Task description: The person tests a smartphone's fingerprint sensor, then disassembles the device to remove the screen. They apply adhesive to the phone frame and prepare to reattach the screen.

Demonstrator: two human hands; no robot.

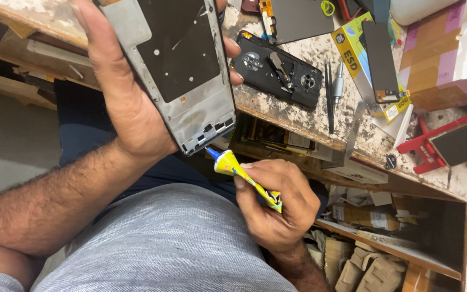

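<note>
Yellow squeezed glue tube with blue nozzle (244,176) is gripped in the right hand (277,208), tip touching the lower edge of the grey metal phone frame (177,65) clasped by the left hand (120,103); I would press gently, keeping the frame steady

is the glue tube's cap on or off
Off: the yellow glue tube in the right hand shows a bare blue nozzle, its tip at the phone frame held by the left hand.
</note>
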